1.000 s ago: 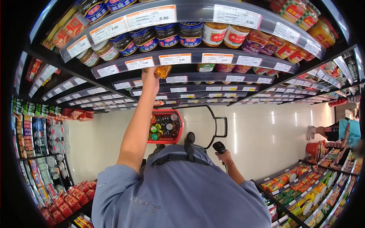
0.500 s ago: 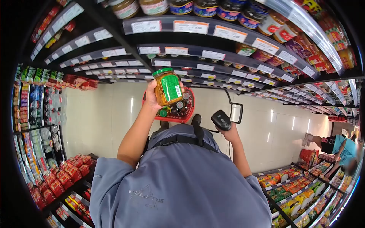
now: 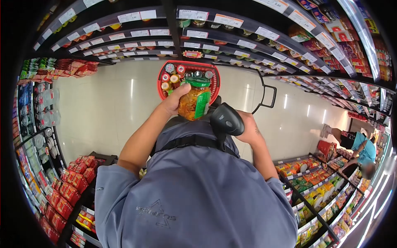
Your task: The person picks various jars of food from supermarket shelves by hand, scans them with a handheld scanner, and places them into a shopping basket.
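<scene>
My left hand (image 3: 175, 99) grips a glass jar (image 3: 193, 101) with a green lid, a green label and orange-brown contents. Just to its right, my right hand (image 3: 247, 127) holds a black handheld scanner (image 3: 227, 119), whose head points toward the jar. The scanner and the jar are close together at waist height. Behind the jar, a red basket (image 3: 216, 84) on the floor holds several jars and bottles, partly hidden by the jar and my left hand.
Shelves (image 3: 231, 40) with price tags and jars run across the top. A black handle frame (image 3: 269, 97) stands right of the basket. Red packets (image 3: 68, 188) fill a lower-left rack, and snack shelves (image 3: 318, 186) line the lower right. A person in a blue shirt (image 3: 366, 149) is at far right.
My left hand has taken the jar off the shelf and brought it down near my waist. My right hand has raised the scanner beside it. The view has turned left along the shelves.
</scene>
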The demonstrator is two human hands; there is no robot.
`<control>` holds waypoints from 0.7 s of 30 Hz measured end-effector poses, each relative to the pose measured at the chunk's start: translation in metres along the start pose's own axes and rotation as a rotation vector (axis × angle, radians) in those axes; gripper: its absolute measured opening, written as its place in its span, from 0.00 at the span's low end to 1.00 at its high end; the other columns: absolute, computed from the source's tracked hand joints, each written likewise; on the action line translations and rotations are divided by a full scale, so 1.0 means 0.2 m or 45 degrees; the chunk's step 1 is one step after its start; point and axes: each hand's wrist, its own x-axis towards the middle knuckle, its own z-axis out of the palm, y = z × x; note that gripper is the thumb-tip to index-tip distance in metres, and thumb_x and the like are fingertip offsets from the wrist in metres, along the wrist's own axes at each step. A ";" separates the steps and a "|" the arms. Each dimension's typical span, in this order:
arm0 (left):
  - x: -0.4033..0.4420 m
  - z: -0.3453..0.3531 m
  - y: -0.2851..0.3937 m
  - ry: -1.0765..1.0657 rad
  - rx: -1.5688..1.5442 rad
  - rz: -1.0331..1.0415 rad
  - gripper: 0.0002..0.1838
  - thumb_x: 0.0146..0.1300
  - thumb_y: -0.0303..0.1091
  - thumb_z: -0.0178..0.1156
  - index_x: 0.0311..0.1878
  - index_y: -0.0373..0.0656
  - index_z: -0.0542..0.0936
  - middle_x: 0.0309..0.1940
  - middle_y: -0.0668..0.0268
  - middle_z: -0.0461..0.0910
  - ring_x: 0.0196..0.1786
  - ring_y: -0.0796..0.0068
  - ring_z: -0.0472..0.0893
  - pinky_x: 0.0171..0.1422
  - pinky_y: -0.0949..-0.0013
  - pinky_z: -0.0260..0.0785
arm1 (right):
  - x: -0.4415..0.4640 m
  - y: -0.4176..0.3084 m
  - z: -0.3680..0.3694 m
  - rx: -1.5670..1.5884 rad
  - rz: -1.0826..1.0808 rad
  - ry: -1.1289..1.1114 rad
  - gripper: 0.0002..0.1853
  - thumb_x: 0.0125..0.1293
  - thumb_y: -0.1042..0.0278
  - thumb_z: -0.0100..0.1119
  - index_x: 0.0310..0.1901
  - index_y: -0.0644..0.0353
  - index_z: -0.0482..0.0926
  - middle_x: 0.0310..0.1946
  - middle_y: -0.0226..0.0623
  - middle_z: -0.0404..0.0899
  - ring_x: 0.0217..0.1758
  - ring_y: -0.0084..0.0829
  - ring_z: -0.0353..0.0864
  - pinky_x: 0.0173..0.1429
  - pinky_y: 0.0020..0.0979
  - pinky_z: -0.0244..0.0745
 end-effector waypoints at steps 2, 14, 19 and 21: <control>-0.03 -0.02 -0.03 0.012 -0.016 -0.010 0.34 0.55 0.50 0.62 0.60 0.38 0.70 0.53 0.56 0.77 0.53 0.63 0.79 0.58 0.59 0.73 | -0.05 0.02 0.11 0.049 0.075 0.049 0.14 0.43 0.72 0.67 0.34 0.65 0.79 0.27 0.44 0.80 0.29 0.44 0.81 0.37 0.33 0.75; 0.20 -0.29 -0.23 0.278 0.855 0.000 0.33 0.48 0.38 0.72 0.58 0.45 0.68 0.48 0.67 0.75 0.55 0.76 0.73 0.62 0.67 0.64 | -0.28 0.30 0.39 0.294 0.656 0.206 0.12 0.47 0.71 0.74 0.31 0.62 0.80 0.26 0.36 0.83 0.28 0.28 0.81 0.37 0.30 0.74; 0.49 -0.57 -0.33 0.470 1.370 0.312 0.33 0.43 0.38 0.75 0.52 0.40 0.70 0.42 0.62 0.76 0.46 0.72 0.77 0.53 0.67 0.70 | -0.30 0.49 0.39 0.325 0.768 0.094 0.17 0.43 0.76 0.65 0.39 0.67 0.78 0.30 0.48 0.81 0.34 0.46 0.83 0.42 0.35 0.76; 0.59 -0.65 -0.33 0.526 1.556 0.273 0.35 0.46 0.37 0.75 0.55 0.42 0.68 0.47 0.63 0.75 0.51 0.75 0.76 0.56 0.69 0.69 | -0.31 0.60 0.39 0.284 0.747 0.057 0.19 0.42 0.77 0.64 0.41 0.67 0.78 0.33 0.50 0.81 0.37 0.56 0.80 0.43 0.38 0.76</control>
